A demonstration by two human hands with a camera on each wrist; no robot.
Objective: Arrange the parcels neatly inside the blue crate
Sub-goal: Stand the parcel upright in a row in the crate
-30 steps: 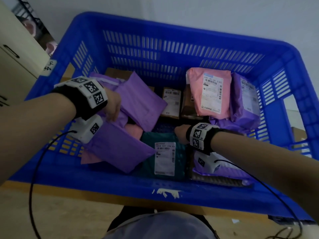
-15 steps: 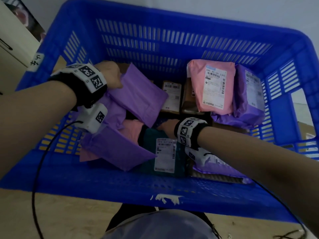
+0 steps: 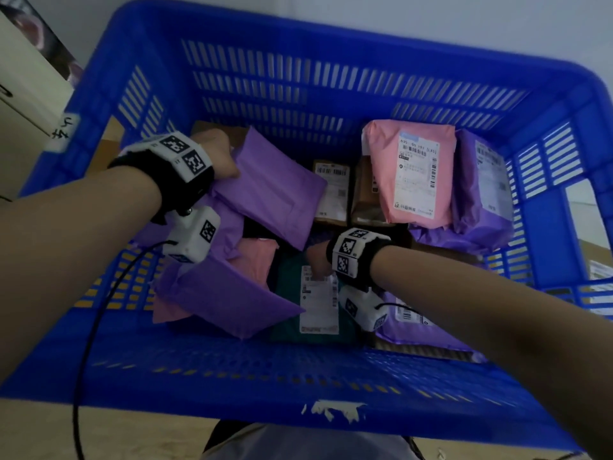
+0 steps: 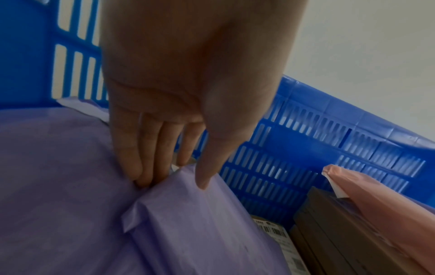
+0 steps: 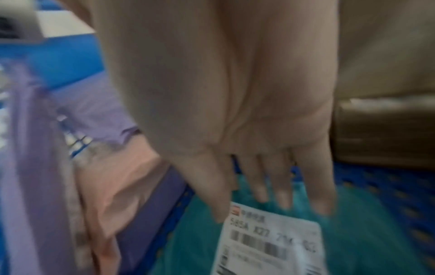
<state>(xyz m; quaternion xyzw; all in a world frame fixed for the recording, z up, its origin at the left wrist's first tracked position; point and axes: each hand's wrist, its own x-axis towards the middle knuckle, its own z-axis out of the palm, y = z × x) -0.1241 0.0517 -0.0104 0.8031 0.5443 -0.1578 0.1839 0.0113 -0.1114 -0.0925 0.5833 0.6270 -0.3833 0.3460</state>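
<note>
The blue crate (image 3: 298, 376) holds a jumble of parcels. My left hand (image 3: 217, 156) is at the far left and pinches the upper corner of a tilted purple parcel (image 3: 275, 190). In the left wrist view the thumb lies on top of this purple parcel (image 4: 200, 223) and the fingers (image 4: 141, 173) go behind its edge. My right hand (image 3: 316, 260) hovers with straight fingers over the top edge of a teal parcel (image 3: 288, 313) with a white label. The right wrist view is blurred; the fingertips (image 5: 282, 201) are just above the teal parcel (image 5: 367, 241), contact unclear.
A pink parcel (image 3: 414, 174) and a purple one (image 3: 481, 194) lean at the back right. Brown boxes (image 3: 331, 190) stand at the back middle. Another purple parcel (image 3: 229, 293) covers a pink one (image 3: 255, 260) at front left. A cream cabinet (image 3: 20, 104) stands outside, left.
My left hand moved from the purple heap up to the far corner of the tilted purple parcel and took hold of it. My right hand slid left over the teal parcel's top.
</note>
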